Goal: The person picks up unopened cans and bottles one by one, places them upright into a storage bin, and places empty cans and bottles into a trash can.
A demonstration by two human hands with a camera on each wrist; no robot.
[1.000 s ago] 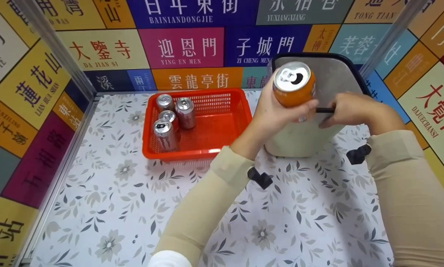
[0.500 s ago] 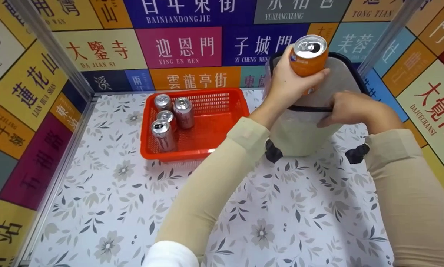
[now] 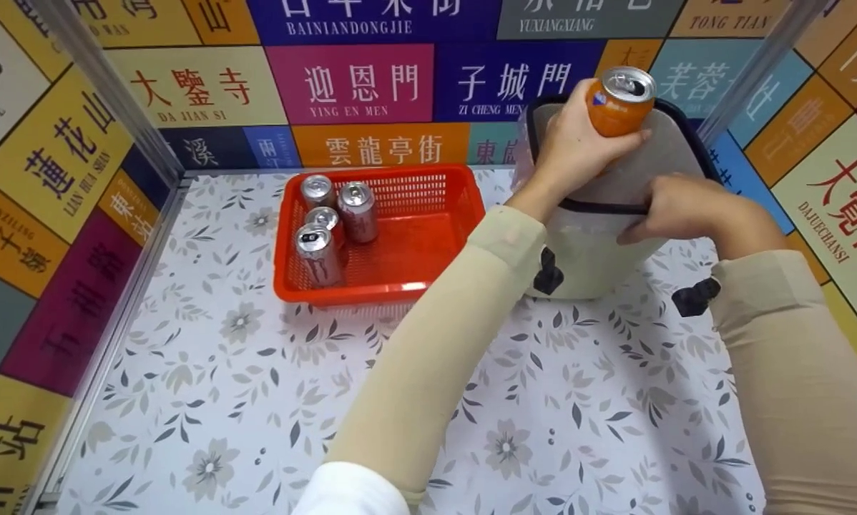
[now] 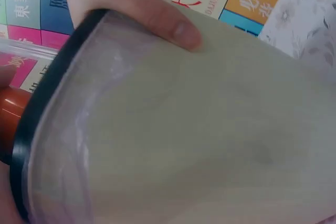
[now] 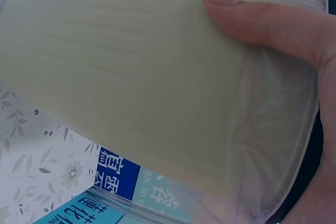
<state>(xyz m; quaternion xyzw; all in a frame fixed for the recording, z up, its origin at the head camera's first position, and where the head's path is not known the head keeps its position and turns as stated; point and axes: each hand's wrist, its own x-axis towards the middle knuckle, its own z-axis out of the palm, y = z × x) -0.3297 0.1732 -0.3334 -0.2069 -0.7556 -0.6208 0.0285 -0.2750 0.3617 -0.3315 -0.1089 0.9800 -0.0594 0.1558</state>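
Observation:
My left hand [image 3: 577,146] grips an orange drink can [image 3: 618,114] by its side, its opened silver top facing up and tilted. Hand and can are over the mouth of a pale trash bin [image 3: 591,250] with a dark rim. At the bin's near right edge, my right hand [image 3: 693,207] holds the rim, fingers inside and thumb against the outer wall. The right wrist view shows this thumb [image 5: 252,19] pressed on the bin wall, over a clear plastic liner [image 5: 268,129]. Part of the orange can [image 4: 11,114] peeks past the rim in the left wrist view.
Left of the bin sits a red plastic basket [image 3: 378,295] with several silver-topped cans [image 3: 319,254] standing in its left half. A floral-patterned cloth [image 3: 242,400] covers the table. Sign-printed panels [image 3: 350,86] with metal corner posts enclose it at the back and sides.
My left hand has carried the orange can up and to the right, from the bin's near left side to over its mouth. The right hand has stayed on the rim.

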